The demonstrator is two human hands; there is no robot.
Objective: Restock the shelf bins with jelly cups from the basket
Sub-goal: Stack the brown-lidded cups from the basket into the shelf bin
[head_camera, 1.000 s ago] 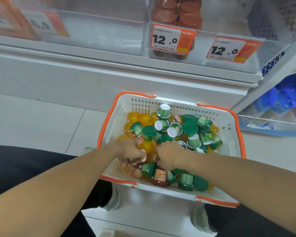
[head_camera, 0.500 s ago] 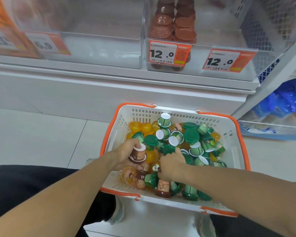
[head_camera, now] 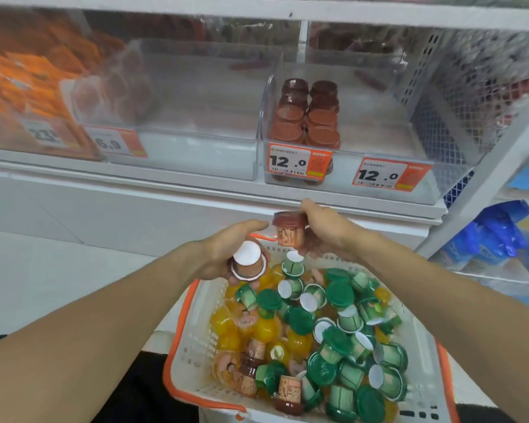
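Observation:
A white basket with an orange rim (head_camera: 182, 340) sits on the floor, full of green, yellow and brown jelly cups (head_camera: 330, 331). My left hand (head_camera: 229, 251) holds a brown jelly cup (head_camera: 247, 264) upside down, white base toward me, above the basket's far left corner. My right hand (head_camera: 324, 227) grips another brown cup (head_camera: 289, 228) by its dark red lid, upright, just below the shelf edge. Above it a clear shelf bin (head_camera: 364, 117) holds two stacks of brown cups (head_camera: 307, 112) at its left side.
Left of that bin stands another clear bin (head_camera: 196, 111) with pale round packs at its left. Orange packets (head_camera: 28, 87) fill the far left. Orange price tags (head_camera: 300, 161) hang on the bin fronts. A slanted white shelf post (head_camera: 483, 184) and blue packs (head_camera: 498, 236) are at the right.
Both hands have risen out of the basket, each with a brown cup, toward the shelf. The view has tilted up, showing more of the bins.

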